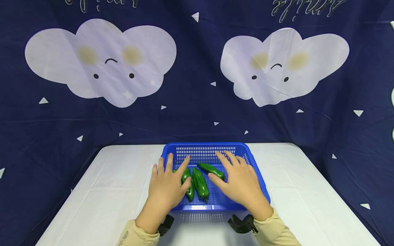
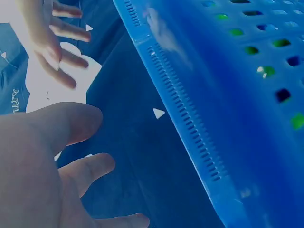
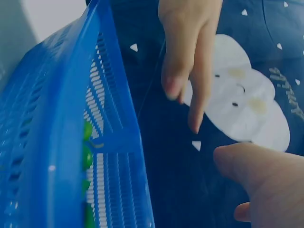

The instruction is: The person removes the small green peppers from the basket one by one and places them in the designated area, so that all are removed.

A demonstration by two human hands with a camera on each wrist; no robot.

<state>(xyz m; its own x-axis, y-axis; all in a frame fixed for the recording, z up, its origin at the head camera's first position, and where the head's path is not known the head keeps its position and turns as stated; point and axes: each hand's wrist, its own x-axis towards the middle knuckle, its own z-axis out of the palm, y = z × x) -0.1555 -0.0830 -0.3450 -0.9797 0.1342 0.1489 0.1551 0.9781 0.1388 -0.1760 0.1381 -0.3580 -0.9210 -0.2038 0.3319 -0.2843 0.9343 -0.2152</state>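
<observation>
A blue plastic basket (image 1: 215,207) with slotted walls stands on the table. Several green peppers (image 1: 200,184) lie in it, mostly to the left and middle, with one pepper (image 1: 211,169) slanting near the back. Over the left part of the basket is my left hand (image 1: 167,184), its fingers spread and partly hiding the peppers beneath. My right hand (image 1: 241,181) spreads over the right part, its thumb near the slanted pepper. Both wrist views show the left hand (image 2: 42,161) and right hand (image 3: 275,185) above the basket's rim, holding nothing.
The table (image 1: 120,191) has a white cover. Behind it hangs a dark blue cloth (image 1: 197,102) printed with white clouds and small triangles. A black wrist device (image 1: 241,223) is worn at the right wrist, another black device (image 1: 166,224) at the left.
</observation>
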